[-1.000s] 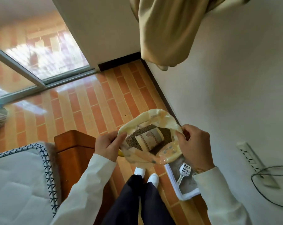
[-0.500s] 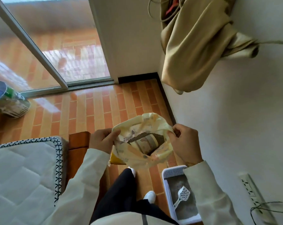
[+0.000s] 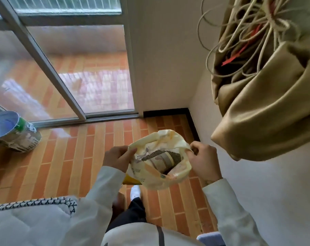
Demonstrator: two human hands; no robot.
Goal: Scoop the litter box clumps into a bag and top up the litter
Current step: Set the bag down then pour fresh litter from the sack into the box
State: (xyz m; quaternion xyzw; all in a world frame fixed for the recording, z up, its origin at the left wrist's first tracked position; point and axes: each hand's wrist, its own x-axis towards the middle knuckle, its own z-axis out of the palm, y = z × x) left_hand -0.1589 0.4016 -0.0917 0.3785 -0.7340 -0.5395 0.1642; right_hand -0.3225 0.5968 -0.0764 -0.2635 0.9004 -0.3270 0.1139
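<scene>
The left hand (image 3: 117,158) and the right hand (image 3: 203,161) each pinch one side of the bag (image 3: 159,158), fingers curled on its rim. The bag is held open in the middle, above the floor (image 3: 70,157). Dark litter (image 3: 157,154) shows inside. A moment ago the litter box was at 5 o'clock; now only a corner (image 3: 210,238) shows, cut off. The scoop is out of sight.
</scene>
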